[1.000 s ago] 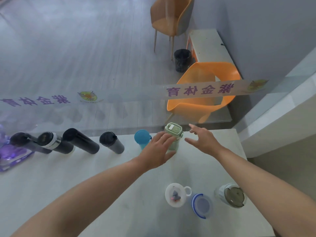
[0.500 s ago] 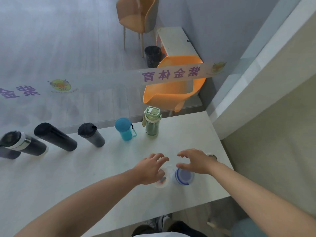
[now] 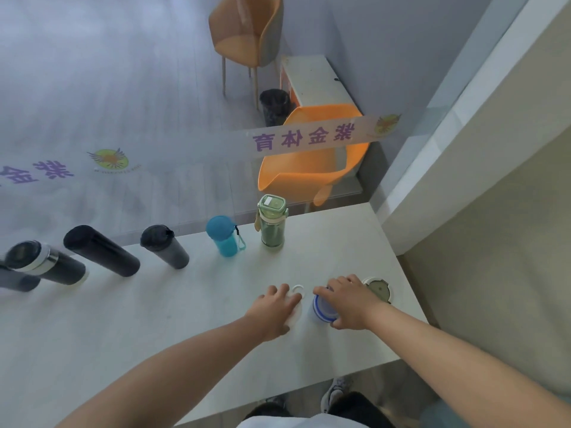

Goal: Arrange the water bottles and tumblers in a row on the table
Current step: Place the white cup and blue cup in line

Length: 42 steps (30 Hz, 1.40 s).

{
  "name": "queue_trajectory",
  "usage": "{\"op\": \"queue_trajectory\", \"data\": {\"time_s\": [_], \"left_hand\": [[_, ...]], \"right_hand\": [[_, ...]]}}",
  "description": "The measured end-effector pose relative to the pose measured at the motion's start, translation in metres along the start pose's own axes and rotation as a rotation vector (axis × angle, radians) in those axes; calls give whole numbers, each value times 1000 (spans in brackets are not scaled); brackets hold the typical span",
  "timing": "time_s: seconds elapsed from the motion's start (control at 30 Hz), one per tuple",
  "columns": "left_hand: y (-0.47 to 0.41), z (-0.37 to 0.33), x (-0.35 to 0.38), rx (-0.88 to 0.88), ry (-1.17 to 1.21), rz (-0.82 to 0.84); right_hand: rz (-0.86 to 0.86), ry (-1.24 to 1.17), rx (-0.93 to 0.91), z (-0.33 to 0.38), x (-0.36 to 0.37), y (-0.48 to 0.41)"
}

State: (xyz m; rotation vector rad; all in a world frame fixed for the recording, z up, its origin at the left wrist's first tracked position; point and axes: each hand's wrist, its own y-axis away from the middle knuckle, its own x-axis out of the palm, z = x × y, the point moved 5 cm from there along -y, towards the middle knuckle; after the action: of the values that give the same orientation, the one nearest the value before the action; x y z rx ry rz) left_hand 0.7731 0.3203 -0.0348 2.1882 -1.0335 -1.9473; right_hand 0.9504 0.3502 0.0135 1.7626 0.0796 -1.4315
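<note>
A pale, matte table [image 3: 154, 329] runs along a glass partition with a printed strip of purple characters [image 3: 304, 139]; through the glass lie a grey plank floor, two orange chairs [image 3: 312, 171], a dark waste bin [image 3: 275, 105] and a low white cabinet [image 3: 312, 78]. With the green bottle [image 3: 272, 222] as the landmark, six vessels stand in a row at the table's far edge: the green bottle itself, translucent with a pale square flip lid, at the right end; just to its left a short teal bottle [image 3: 224, 236] with a round cap and wrist loop; further left a dark grey tumbler [image 3: 165, 247], a tall matte black flask [image 3: 102, 250], a black flask with a steel collar [image 3: 43, 264], and at the frame's edge a dark one [image 3: 15, 278] only partly seen. Three more vessels sit well in front of the green bottle, toward the near edge. The left hand [image 3: 273, 310] lies over a clear white-lidded bottle [image 3: 296, 299] with a ring handle, fingers curled on its top; whether it truly grips cannot be told. The right hand [image 3: 350, 301] is wrapped around a clear tumbler with a blue-rimmed lid [image 3: 319, 308]. Just right of that hand stands a clear tumbler with an olive lid [image 3: 378, 288], untouched. The person's shoes [image 3: 335, 393] show below the near table edge.
</note>
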Motion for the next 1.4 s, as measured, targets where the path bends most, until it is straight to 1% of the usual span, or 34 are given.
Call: {"op": "queue_trajectory", "data": {"time_s": [0.27, 0.5, 0.6, 0.8, 1.0, 1.23, 1.4], "left_hand": [[-59, -3, -41, -142, 85, -71], [-125, -14, -82, -278, 141, -159], [-149, -13, -93, -343, 169, -167], [-195, -7, -110, -351, 196, -152], [-228, 8, -120, -347, 199, -166], [-246, 11, -128, -337, 227, -164], [-244, 9, -127, -345, 238, -153]], "right_hand": [[-125, -69, 24, -71, -41, -47], [-181, -108, -36, -152, -61, -83], [-200, -112, -19, -178, -66, -99], [-203, -181, 48, -213, -74, -125], [-191, -184, 63, -224, -77, -136], [-171, -160, 94, -235, -70, -130], [-174, -178, 118, -249, -68, -124]]}}
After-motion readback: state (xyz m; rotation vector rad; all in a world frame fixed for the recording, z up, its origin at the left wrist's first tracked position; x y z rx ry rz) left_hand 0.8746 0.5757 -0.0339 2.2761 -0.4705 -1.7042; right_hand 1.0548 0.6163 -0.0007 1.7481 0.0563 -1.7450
